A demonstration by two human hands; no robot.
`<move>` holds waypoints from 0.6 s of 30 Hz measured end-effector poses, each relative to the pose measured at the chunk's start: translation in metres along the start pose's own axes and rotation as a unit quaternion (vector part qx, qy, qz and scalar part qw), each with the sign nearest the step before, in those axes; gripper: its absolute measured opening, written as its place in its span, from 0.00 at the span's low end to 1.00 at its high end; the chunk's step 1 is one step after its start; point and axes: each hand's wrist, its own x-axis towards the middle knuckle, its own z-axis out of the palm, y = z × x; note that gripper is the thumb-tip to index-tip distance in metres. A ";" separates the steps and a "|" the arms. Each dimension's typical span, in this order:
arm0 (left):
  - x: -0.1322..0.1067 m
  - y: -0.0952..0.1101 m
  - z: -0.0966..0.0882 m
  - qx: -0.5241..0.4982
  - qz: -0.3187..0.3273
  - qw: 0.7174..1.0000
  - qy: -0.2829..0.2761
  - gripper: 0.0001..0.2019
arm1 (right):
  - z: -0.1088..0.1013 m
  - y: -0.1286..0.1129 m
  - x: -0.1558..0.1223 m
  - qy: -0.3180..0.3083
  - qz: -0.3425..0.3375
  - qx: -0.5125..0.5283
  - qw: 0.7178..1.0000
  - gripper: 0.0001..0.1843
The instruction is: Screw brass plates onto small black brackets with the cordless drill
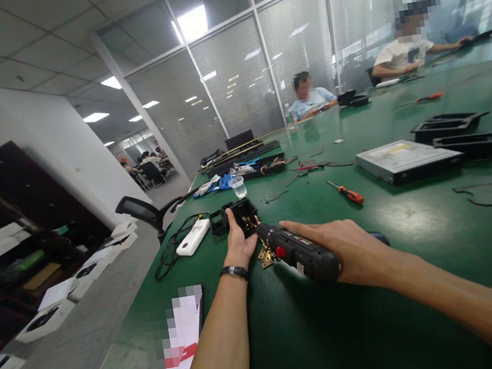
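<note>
My left hand [238, 241] grips a small black open box-like part [244, 214] on the green table [323, 327], thumb on its near edge. My right hand [343, 250] is wrapped round a black electric screwdriver [300, 251] with a red switch, its tip pointing into the black part. A second black frame [217, 221] lies just left of it. Small brass-coloured pieces [266, 257] lie beneath the tool's nose. A watch sits on my left wrist.
A white power strip [193, 237] with a black cable lies left of the part. A plastic cup [237, 186], an orange-handled screwdriver [346, 193], an optical drive [409, 160] and black trays [450, 124] lie further off. Two people sit at the far end. An office chair [143, 211] stands at the left edge.
</note>
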 end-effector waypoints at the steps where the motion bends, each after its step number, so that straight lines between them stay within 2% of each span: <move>1: 0.000 0.000 0.000 -0.003 -0.001 1.000 0.004 0.29 | 0.000 0.000 0.000 0.000 0.000 0.000 1.000 0.53; 18: 0.003 0.000 0.000 0.015 0.004 1.000 -0.001 0.30 | -0.001 0.002 0.000 0.007 -0.002 -0.038 0.999 0.51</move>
